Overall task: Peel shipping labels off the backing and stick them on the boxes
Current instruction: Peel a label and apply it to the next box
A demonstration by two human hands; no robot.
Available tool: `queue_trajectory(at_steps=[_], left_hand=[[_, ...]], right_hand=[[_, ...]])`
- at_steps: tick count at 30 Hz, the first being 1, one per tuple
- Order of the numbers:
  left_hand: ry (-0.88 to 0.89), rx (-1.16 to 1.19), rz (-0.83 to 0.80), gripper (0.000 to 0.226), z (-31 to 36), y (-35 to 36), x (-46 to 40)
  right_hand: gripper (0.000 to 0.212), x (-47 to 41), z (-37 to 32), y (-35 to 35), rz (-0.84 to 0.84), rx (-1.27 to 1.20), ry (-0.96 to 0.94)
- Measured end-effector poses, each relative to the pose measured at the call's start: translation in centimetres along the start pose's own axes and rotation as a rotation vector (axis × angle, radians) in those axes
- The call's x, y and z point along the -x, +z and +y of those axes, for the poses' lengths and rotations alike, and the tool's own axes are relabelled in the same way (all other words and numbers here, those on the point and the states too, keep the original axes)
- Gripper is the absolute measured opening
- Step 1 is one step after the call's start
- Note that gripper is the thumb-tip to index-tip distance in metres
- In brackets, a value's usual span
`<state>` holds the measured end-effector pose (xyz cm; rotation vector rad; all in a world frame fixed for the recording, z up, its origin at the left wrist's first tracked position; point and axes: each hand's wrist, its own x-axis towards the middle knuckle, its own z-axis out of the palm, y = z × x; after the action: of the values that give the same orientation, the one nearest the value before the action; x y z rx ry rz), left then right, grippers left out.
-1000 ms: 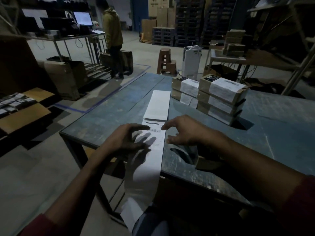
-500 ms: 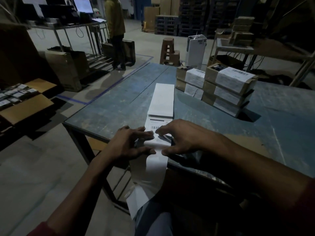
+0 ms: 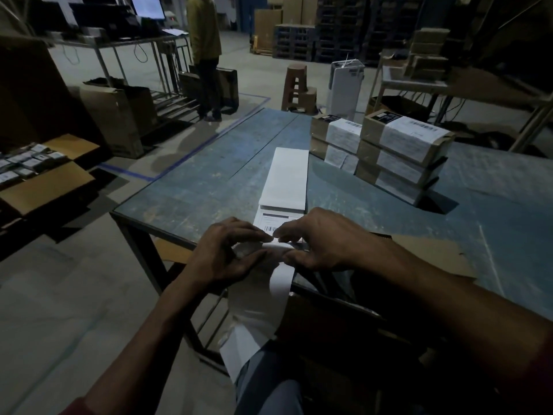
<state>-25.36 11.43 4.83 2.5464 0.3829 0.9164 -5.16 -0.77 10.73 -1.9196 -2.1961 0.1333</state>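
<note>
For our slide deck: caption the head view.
Both hands, left hand and right hand, pinch a label strip at the table edge.

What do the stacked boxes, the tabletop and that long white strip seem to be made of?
Boxes: matte brown cardboard by the look, with white paper labels wrapped over them. Tabletop: a hard blue-grey surface, scuffed and scratched with a seam; painted metal or board, hard to tell. Strip: thin, faintly glossy paper that bends and hangs off the table edge, likely label backing.

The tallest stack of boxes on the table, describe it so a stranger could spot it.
On the blue table, right of the white label stack, stand two piles of brown boxes. The taller pile is three high and nearer the right; the other is two.
</note>
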Motion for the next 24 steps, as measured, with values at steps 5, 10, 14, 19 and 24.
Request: queue_trajectory(at_steps=[5,10,14,19,24], left_hand=[[-0.022,0.028,-0.004,0.010,-0.8,0.5,0.1],[-0.026,0.031,-0.019,0.011,-0.9,0.4,-0.2],[0.000,0.007,-0.039,0.019,-1.2,0.6,-0.3],[-0.041,0.016,-0.027,0.022,-0.8,0.4,-0.2],[-0.189,0.139,0.032,0.028,0.1,0.5,0.2]], right_hand=[[0.057,0.5,0.2,0.1,0.084,-0.078,-0.025],[0.047,0.6,0.1,0.2,0.129,-0.122,-0.007],[0.045,0.6,-0.2,0.4,0.130,-0.147,0.003],[0.042,0.9,-0.7,0.5,0.121,-0.166,0.032],[0.041,1.1,-1.1,0.5,0.178,-0.183,0.068]])
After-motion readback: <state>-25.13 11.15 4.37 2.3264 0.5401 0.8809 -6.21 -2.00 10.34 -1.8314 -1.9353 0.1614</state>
